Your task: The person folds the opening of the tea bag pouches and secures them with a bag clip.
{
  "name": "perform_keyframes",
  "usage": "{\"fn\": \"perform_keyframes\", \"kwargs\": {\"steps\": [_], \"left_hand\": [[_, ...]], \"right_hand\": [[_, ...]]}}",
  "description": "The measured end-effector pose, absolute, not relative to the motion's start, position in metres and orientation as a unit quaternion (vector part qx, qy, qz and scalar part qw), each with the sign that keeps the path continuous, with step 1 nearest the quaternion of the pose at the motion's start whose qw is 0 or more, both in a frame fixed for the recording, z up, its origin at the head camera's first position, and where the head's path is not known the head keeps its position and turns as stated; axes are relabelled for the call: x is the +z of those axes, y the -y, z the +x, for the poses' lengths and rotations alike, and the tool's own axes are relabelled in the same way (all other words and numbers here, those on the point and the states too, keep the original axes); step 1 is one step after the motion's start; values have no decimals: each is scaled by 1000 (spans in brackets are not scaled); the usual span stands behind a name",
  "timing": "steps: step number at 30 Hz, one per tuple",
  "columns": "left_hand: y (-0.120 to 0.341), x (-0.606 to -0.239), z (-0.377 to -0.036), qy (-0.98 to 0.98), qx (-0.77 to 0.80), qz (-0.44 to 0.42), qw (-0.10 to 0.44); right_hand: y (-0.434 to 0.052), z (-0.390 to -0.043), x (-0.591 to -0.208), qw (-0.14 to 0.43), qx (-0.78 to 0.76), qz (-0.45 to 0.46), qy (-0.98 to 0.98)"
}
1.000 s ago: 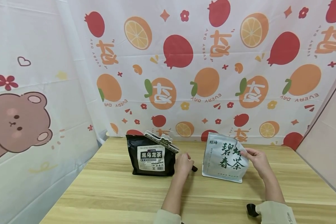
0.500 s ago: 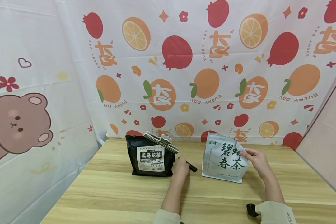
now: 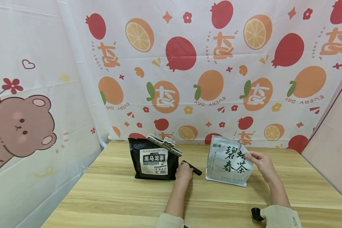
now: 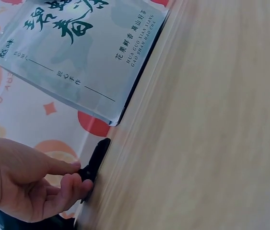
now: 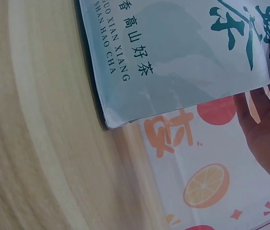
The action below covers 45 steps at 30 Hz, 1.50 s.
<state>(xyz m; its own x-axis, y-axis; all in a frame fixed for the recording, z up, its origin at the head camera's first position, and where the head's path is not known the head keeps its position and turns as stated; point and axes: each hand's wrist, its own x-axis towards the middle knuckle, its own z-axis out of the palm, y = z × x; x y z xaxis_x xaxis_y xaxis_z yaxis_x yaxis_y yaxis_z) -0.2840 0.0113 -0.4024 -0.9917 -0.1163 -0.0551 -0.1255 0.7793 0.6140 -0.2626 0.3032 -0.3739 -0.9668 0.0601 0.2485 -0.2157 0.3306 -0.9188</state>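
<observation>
My left hand point(image 3: 184, 172) pinches a black bag clip point(image 3: 195, 169) lying low at the tabletop, between two tea bags. In the left wrist view, thumb and fingers grip the tab of the long dark clip point(image 4: 98, 154). On the right stands a pale blue tea bag point(image 3: 220, 171) with green characters, slightly tilted. My right hand point(image 3: 263, 162) holds its right edge, thumb on the front; the right wrist view has the fingers partly behind the tea bag point(image 5: 173, 62). Left of my left hand, touching or nearly so, stands a black oolong tea bag point(image 3: 134, 158).
A slanted ornate clip point(image 3: 164, 144) sits across the black bag's upper right corner. Both bags stand on a wooden table point(image 3: 117, 202). A fruit-patterned curtain point(image 3: 185, 88) hangs along its back edge, and a bear-print curtain point(image 3: 22, 126) is on the left.
My left hand has shifted slightly left and lower, so more of the black bag clip shows. The right hand and both tea bags have stayed in place.
</observation>
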Motion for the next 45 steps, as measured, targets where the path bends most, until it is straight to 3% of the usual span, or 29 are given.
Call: {"fn": "perform_keyframes", "kwargs": {"steps": [17,45], "left_hand": [[-15,-396,-282,-929,368,-22,20],[-16,-389,-283,-888,448,60,-84]], "right_hand": [[-304,-262,-372,108,579,39,807],[-306,-264,-376,118,583,59,802]]}}
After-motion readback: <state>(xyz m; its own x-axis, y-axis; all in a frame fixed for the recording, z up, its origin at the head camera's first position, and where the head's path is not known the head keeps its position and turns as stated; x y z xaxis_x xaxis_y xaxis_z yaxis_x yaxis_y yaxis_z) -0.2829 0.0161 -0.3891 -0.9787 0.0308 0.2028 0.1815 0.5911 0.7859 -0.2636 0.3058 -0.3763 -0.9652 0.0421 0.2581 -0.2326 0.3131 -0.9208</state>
